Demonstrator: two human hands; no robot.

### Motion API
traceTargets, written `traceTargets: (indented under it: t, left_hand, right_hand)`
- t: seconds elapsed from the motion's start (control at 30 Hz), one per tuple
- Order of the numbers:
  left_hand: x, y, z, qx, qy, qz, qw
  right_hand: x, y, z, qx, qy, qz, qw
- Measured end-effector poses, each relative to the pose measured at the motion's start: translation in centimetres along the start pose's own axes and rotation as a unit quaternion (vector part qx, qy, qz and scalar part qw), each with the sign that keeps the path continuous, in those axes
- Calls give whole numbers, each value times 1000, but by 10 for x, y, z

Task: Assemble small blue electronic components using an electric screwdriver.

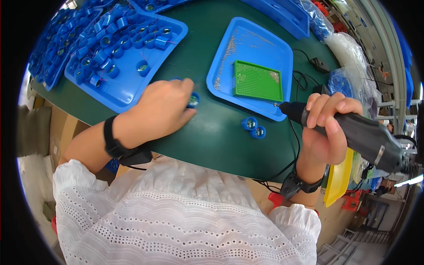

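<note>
My left hand (159, 108) is closed over small round blue plastic housings at the table's middle. One housing (193, 100) shows past its fingers, with a circuit board inside; a bit of blue also peeks out above the knuckles. In my right hand (329, 121) is a black electric screwdriver (366, 134), fingers wrapped round its body. Its bit points left, close to the near right corner of a green perforated screw plate (256, 81). That plate lies in a blue tray (212, 77) scattered with small screws. Two more blue housings (254, 128) stand together between my hands.
At the left, a blue tray (128, 95) and others behind it hold many blue housings with thin wires. A blue bin (282, 17) stands at the far right, near clear plastic bags (349, 53). Black cables (297, 141) run along the green table's right side. A yellow tray (339, 181) sits below the screwdriver.
</note>
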State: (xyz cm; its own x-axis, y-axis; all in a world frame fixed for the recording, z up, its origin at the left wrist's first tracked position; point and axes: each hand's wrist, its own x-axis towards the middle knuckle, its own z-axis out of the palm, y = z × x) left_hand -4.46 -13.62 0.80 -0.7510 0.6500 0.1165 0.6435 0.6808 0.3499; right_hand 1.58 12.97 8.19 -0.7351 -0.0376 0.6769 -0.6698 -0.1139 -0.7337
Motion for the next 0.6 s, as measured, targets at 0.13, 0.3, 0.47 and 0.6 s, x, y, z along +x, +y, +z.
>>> traceTargets:
  t: [0.13,0.3,0.47,0.6]
  left_hand:
    - [3,29,-12,-43,136,162,976]
    - [37,61,45,-153,-3,198,968]
    - [48,60,60,-181,-44,196,963]
    - [38,38,52,-205,-37,198,958]
  right_hand:
    - [1,10,-17,3,24,-5,1000]
    - [11,38,-19,32,79,8,996]
    - [13,53,-18,38,115,60,991]
    - [15,65,-12,42,95,62,993]
